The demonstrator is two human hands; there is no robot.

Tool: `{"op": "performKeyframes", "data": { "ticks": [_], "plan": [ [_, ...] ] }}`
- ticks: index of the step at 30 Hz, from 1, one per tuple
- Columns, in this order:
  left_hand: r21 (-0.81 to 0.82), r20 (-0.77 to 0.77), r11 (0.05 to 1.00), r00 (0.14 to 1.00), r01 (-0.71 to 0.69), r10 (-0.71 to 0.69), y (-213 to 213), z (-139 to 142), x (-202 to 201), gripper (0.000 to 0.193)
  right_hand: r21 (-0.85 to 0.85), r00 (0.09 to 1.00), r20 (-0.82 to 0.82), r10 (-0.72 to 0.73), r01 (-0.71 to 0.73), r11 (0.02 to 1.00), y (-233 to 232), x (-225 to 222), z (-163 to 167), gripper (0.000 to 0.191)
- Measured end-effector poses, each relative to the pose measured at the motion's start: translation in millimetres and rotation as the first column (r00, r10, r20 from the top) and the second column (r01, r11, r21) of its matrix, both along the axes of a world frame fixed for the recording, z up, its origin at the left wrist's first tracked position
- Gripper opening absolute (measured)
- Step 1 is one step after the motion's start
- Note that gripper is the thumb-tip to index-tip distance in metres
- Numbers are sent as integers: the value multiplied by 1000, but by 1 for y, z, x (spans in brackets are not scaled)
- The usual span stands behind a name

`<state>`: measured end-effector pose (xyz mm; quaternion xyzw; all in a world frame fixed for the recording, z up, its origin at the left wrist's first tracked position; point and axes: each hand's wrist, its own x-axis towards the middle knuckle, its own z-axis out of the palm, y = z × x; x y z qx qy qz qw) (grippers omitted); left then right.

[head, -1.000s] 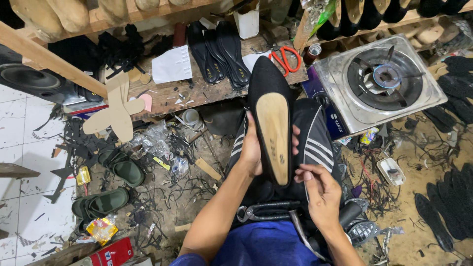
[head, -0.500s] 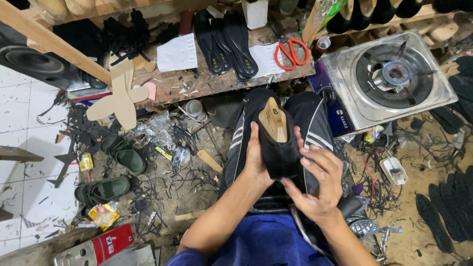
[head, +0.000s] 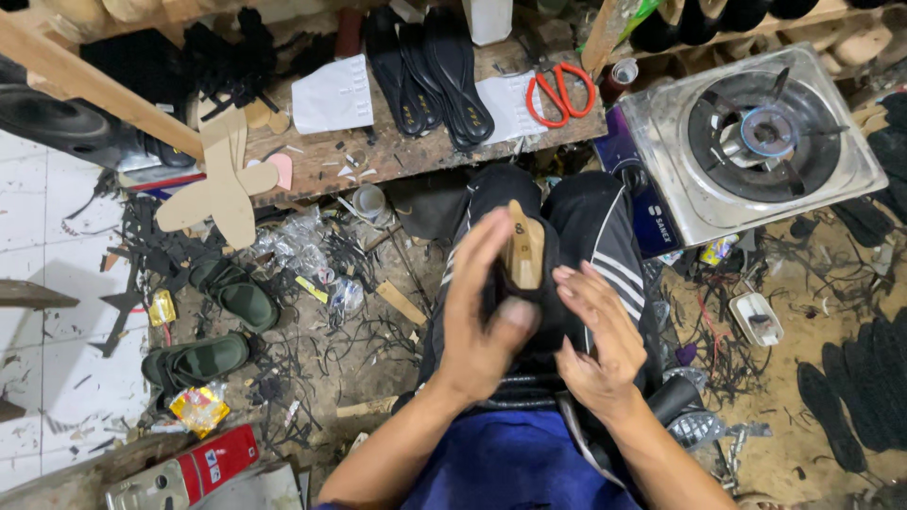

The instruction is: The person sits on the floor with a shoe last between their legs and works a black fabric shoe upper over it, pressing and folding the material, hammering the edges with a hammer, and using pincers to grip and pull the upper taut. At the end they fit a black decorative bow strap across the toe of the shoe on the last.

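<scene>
Shoe upper [head: 529,302], black and stretched over a wooden last [head: 524,250], sits at frame centre above the seated person's lap, toe pointing to 12 o'clock. Left hand [head: 482,326] is wrapped around the near side, fingers reaching toward 12 and thumb pressed on the black material: closed in a grip on it. Right hand [head: 590,340], at 3 o'clock of the shoe, lies flat with fingers spread, palm against the side, not clenched. Judged handling: the last is rigid and gives the piece some weight; the upper is soft and pliable, so the firm hold belongs on the wood-backed sides. At 12 o'clock stands a workbench [head: 397,156] bearing black insoles [head: 444,71] and red-handled scissors [head: 559,93]; at 2 o'clock, a gas stove [head: 756,137]; at 9 o'clock, green sandals [head: 231,293] among floor scraps.
</scene>
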<state>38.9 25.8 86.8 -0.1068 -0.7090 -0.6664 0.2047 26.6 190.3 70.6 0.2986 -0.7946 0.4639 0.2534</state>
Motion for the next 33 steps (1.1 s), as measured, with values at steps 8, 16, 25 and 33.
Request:
{"op": "performKeyframes", "data": {
  "ticks": [8, 16, 25, 33],
  "plan": [
    [-102, -5, 989, 994, -109, 109, 8, 21, -12, 43, -30, 999, -33, -34, 33, 999, -13, -3, -4, 50],
    [-79, 27, 996, 998, 52, -50, 0, 32, -30, 35, -4, 995, 87, -53, 54, 999, -5, -9, 21, 47],
    [438, 254, 794, 790, 421, -559, -5, -47, -99, 56, -148, 698, 716, 9, 139, 979, 13, -31, 22, 43],
    [585, 522, 801, 698, 125, -490, -8, -154, -93, 56, -63, 560, 829, 14, 68, 996, 23, -7, -37, 21]
  ]
}}
